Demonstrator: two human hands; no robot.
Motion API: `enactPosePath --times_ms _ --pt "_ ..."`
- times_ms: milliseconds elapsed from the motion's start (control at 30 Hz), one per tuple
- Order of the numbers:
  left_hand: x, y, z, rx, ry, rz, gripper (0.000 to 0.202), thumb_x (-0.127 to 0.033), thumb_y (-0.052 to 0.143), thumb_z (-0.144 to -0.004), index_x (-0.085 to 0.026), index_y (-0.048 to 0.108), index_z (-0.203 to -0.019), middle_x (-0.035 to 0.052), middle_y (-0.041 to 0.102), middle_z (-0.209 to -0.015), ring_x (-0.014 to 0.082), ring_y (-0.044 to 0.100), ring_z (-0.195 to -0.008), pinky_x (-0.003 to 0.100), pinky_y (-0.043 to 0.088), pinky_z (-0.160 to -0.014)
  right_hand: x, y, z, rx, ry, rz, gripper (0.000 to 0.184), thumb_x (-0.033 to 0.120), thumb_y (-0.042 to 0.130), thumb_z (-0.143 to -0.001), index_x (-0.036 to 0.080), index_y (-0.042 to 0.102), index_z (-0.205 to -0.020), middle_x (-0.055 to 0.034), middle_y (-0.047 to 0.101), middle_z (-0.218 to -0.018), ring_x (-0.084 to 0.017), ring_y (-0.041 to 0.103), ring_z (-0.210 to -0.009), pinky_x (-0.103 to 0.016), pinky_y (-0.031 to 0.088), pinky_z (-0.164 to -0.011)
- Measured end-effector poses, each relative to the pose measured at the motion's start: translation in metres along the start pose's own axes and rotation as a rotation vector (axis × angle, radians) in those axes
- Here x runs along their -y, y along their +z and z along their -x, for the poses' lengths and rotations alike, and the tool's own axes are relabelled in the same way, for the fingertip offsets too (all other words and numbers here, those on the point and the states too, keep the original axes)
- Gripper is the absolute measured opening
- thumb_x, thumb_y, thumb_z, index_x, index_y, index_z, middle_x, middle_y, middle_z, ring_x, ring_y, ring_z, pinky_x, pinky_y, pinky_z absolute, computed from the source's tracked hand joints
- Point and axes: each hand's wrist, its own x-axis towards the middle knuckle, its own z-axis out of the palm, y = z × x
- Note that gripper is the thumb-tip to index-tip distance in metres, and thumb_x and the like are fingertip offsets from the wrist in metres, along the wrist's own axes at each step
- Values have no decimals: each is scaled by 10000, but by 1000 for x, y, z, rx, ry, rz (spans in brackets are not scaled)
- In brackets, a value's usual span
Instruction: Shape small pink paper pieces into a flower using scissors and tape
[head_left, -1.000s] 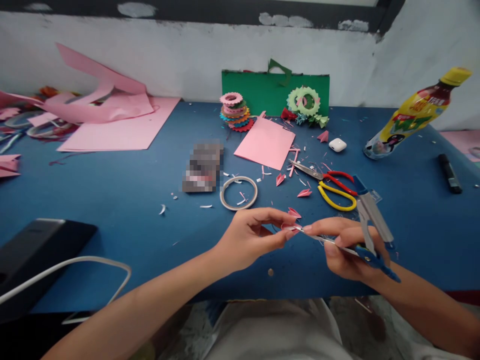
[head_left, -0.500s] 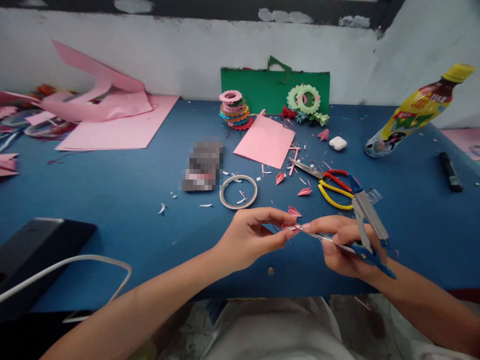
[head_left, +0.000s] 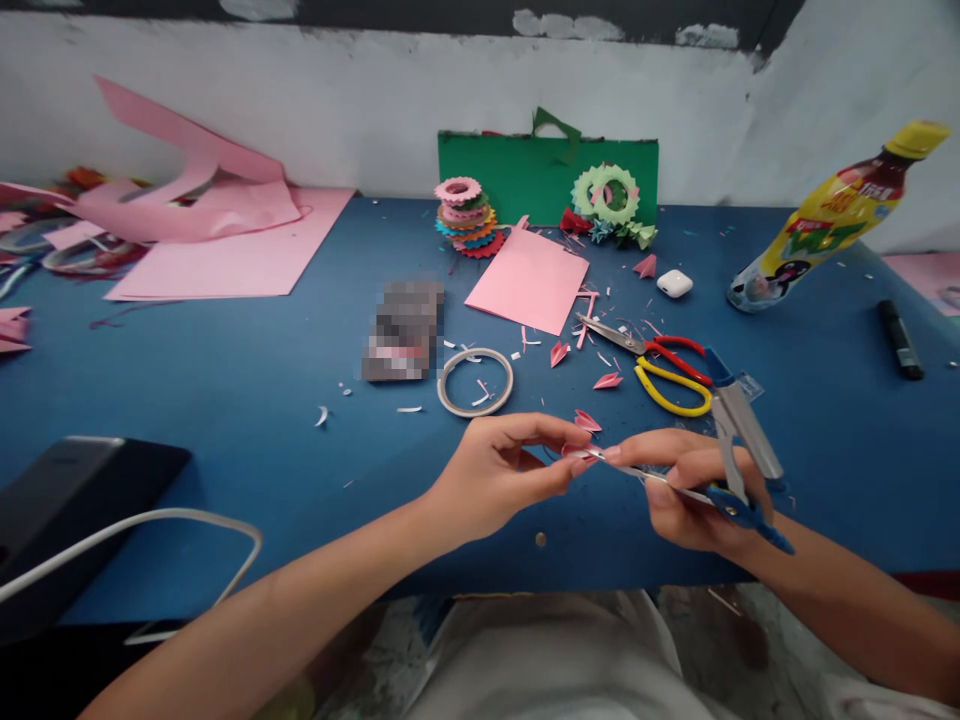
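Observation:
My left hand [head_left: 499, 475] pinches a small pink folded paper piece [head_left: 579, 452] between thumb and fingertips. My right hand [head_left: 686, 490] is closed around a blue-and-silver compass [head_left: 739, 450], and one metal leg reaches toward the pink piece, where both hands meet above the blue table [head_left: 225, 380]. A pink folded piece [head_left: 587, 421] lies just behind my fingers. Red-and-yellow scissors [head_left: 660, 365] lie beyond my right hand.
A tape ring [head_left: 475, 382], a pink sheet [head_left: 529, 282], stacked paper rosettes [head_left: 465, 216], a green board [head_left: 547, 180], a white earbud case [head_left: 674, 284], a leaning bottle [head_left: 829, 225] and a black marker [head_left: 900, 340] sit on the table. Large pink sheets [head_left: 217, 250] lie far left, a dark device with white cable [head_left: 67, 510] near left.
My hands stay almost still; the compass in my right hand shifted slightly. The view drifted a little.

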Motion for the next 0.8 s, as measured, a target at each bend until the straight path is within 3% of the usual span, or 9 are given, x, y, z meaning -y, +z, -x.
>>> enactPosePath --times_ms 300,800 --pt "0 0 2 3 -24 -36 285 -279 755 -644 -140 723 -891 41 696 -773 95 612 -554 178 558 -529 0 1 -1 0 2 27 189 91 487 -744 241 385 -796 -43 723 -765 -163 691 -661 -259 584 -550" --pt "1 -1 1 11 2 -47 270 -263 750 -657 -141 723 -896 41 706 -784 103 625 -597 163 551 -540 -5 3 1 15 -44 -29 226 74 525 -728 223 409 -852 -61 723 -807 -157 692 -704 -287 595 -650"
